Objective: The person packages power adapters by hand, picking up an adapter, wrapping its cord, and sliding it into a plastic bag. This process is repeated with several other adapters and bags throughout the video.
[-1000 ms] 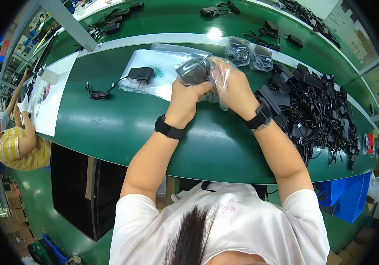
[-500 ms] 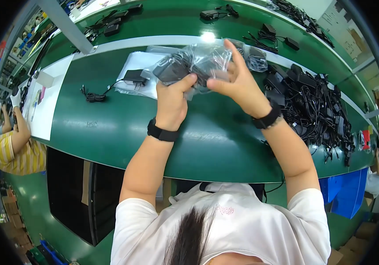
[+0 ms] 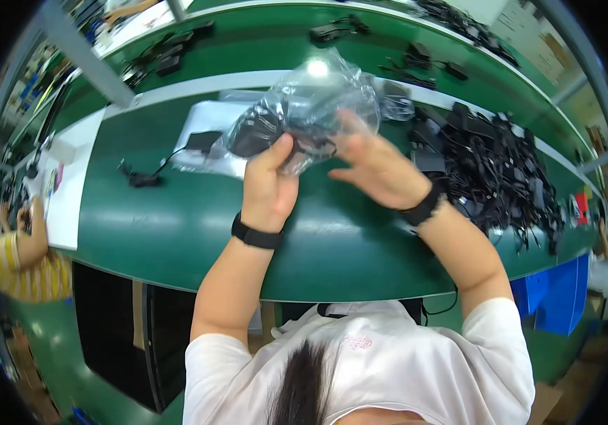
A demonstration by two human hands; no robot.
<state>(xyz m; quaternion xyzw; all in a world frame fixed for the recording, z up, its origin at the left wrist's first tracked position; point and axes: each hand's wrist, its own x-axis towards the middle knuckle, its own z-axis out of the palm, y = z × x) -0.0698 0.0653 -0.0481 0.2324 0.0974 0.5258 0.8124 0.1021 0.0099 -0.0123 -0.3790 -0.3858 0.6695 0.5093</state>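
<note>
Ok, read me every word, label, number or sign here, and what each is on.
None can be read.
White shirt: a pink marking on the chest, too small to read.
Clear plastic bag in the left hand: no legible print.
Pile of black adapters: any labels are too small and blurred.

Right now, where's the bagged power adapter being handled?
In the head view, the bagged power adapter is left of centre, in the left hand, with the right hand to its right.

Clear plastic bag (image 3: 332, 85), black plastic adapter (image 3: 256, 134) inside, above flat green workbench (image 3: 176, 219); heaped black corded adapters (image 3: 488, 163) lie right; boxy black adapter (image 3: 203, 142) left, apparently on flat translucent bags (image 3: 208, 118).
</note>
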